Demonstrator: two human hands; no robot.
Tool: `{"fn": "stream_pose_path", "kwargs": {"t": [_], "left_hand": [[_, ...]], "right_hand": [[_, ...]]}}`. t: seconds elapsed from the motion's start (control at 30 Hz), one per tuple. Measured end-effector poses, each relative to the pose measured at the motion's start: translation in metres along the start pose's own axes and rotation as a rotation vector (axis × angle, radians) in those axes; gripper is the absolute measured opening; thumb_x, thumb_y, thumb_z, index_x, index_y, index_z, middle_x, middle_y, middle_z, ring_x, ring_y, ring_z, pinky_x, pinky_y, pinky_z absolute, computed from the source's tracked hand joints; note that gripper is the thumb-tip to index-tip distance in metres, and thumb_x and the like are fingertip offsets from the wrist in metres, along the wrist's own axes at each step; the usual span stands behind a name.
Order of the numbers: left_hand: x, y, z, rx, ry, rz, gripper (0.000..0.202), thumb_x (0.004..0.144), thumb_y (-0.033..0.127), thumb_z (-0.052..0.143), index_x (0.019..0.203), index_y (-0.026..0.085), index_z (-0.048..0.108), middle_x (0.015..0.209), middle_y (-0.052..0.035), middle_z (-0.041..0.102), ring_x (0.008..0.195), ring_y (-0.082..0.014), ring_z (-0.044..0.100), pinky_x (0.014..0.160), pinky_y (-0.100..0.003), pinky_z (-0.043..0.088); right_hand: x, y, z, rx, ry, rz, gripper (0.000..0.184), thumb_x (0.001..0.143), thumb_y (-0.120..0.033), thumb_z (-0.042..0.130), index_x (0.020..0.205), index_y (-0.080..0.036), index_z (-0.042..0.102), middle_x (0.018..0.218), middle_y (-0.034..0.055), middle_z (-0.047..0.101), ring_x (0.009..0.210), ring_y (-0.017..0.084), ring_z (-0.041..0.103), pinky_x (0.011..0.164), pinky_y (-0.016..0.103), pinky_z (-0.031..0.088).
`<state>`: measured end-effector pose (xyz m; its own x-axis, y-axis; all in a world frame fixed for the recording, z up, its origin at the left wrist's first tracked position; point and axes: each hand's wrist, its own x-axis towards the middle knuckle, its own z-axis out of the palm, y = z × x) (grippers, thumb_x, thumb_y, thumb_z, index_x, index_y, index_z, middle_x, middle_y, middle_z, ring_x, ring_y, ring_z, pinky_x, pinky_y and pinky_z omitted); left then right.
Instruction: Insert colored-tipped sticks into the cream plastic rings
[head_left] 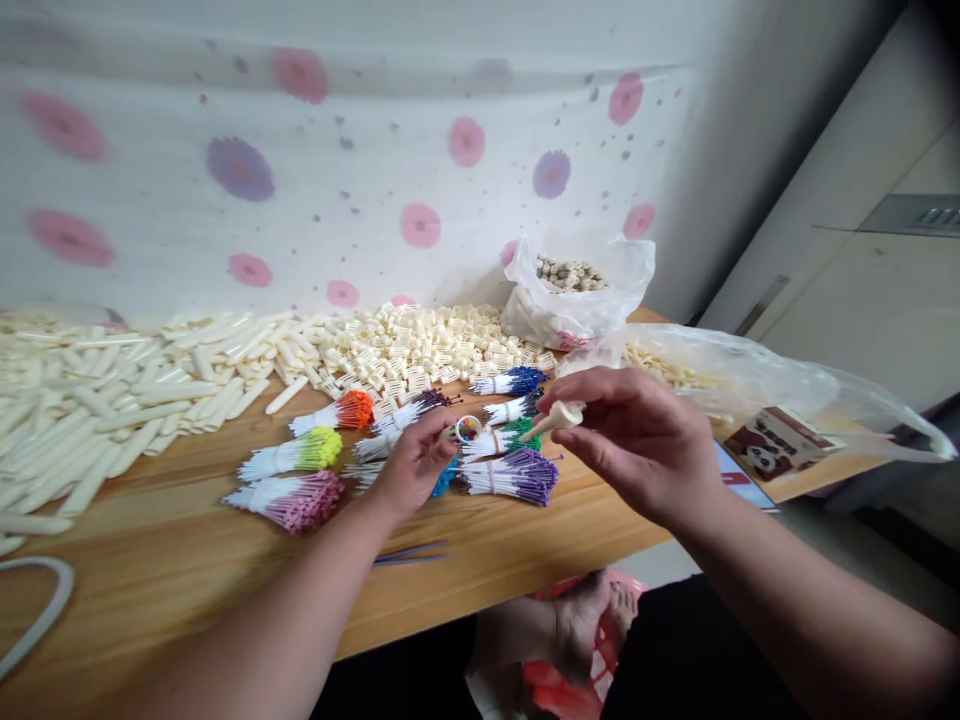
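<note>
The wooden surface point(225, 590) carries a heap of long cream tubes point(150, 410) at 10 o'clock and a white plastic bag point(540, 315) at 1 o'clock. The right hand point(637, 435) comes in from 4 o'clock, its grip parted only by the breadth of what it pinches. The left hand point(412, 460), at its 9 o'clock, has a nearly closed grip. Bundles lie around it, a pink-tipped one point(292, 500) at 8 o'clock and a purple-tipped one point(510, 475) at 3. Held right is a cream pointed piece point(564, 415), narrow end toward 8 o'clock; held left, a ring-mouthed piece point(454, 433) (coloured dots show inside).
</note>
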<state>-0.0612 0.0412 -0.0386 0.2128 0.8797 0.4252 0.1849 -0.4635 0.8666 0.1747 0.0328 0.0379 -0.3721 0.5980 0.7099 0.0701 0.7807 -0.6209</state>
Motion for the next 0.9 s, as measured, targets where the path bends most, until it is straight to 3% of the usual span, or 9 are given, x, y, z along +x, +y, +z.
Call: {"fn": "stream_pose_path", "kwargs": {"t": [0.13,0.3,0.53,0.77,0.9], "left_hand": [[0.0,0.006,-0.001,-0.008,-0.061,0.011,0.056,0.076,0.069,0.045,0.078,0.015,0.059,0.074,-0.0032,0.051,0.07,-0.0165,0.047,0.064,-0.028,0.039],[-0.001,0.007,-0.003,-0.061,-0.089,0.008,0.051,0.077,0.065,0.048,0.079,0.015,0.058,0.075,-0.0015,0.047,0.07,-0.0155,0.044,0.063,-0.027,0.038],[-0.002,0.005,-0.002,-0.057,-0.07,-0.003,0.054,0.075,0.069,0.047,0.078,0.015,0.056,0.072,-0.0016,0.046,0.07,-0.0166,0.044,0.062,-0.028,0.038],[-0.001,0.004,-0.002,-0.07,-0.045,-0.019,0.049,0.077,0.065,0.049,0.075,0.017,0.053,0.069,0.001,0.042,0.065,-0.0137,0.041,0.058,-0.025,0.035],[-0.001,0.007,-0.003,0.016,-0.031,-0.023,0.046,0.081,0.062,0.045,0.081,0.017,0.055,0.073,0.0002,0.047,0.068,-0.0147,0.045,0.063,-0.026,0.038]], "right_hand": [[0.005,-0.015,0.02,-0.045,0.012,-0.202,0.03,0.079,-0.007,0.06,0.102,-0.025,0.058,0.093,0.004,0.066,0.09,0.019,0.064,0.08,0.038,0.055],[0.013,-0.016,0.03,-0.118,-0.078,-0.294,0.028,0.079,-0.005,0.058,0.101,-0.022,0.056,0.091,0.0071,0.066,0.089,0.018,0.065,0.076,0.034,0.055],[0.013,-0.004,0.041,-0.204,-0.119,-0.307,0.026,0.079,-0.008,0.059,0.1,-0.024,0.055,0.095,0.0056,0.066,0.089,0.016,0.063,0.076,0.032,0.053],[0.014,0.003,0.042,-0.262,-0.149,-0.29,0.026,0.08,-0.011,0.06,0.105,-0.019,0.057,0.102,0.0097,0.062,0.096,0.018,0.059,0.082,0.034,0.052],[0.017,0.006,0.04,-0.32,-0.104,-0.282,0.023,0.082,-0.008,0.057,0.103,-0.017,0.061,0.1,0.0098,0.063,0.092,0.017,0.06,0.08,0.033,0.052]]}}
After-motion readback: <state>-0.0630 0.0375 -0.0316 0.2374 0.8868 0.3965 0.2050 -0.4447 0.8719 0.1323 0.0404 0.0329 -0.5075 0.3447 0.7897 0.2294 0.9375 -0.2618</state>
